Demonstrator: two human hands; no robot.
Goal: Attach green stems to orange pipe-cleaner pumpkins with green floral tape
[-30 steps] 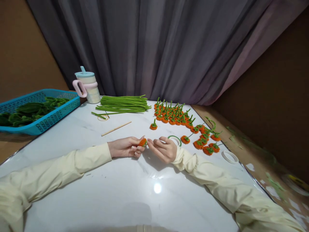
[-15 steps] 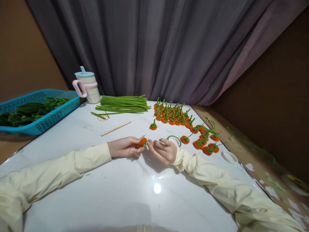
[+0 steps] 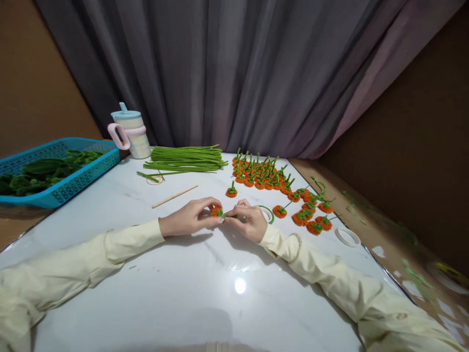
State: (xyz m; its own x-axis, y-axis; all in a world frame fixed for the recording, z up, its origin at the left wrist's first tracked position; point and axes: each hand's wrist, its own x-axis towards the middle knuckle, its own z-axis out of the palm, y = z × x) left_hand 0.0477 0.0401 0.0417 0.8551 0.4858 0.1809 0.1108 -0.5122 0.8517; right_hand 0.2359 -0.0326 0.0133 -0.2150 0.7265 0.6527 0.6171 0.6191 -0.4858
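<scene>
Pinching a small orange flower (image 3: pixel 214 211) between two close-set hands, over the desk (image 3: pixel 183 293).

In the head view, holding the orange flower on its side in the left hand (image 3: pixel 194 215), clamped between thumb and finger, with its green base turned toward the right hand (image 3: pixel 249 221); apparently pinching the short green stem (image 3: pixel 223 215) there, though too small to make out how firmly. Best, by judgement, to grip the petals lightly with the left to avoid crushing the fuzz, yet steadily enough to stop any spinning. Work at the stem close to the base, pressing in line with it to avoid bending. Mind the tape roll (image 3: pixel 271 215) just beyond the right wrist, and avoid brushing the rows of flowers (image 3: pixel 260 182) farther back.
</scene>
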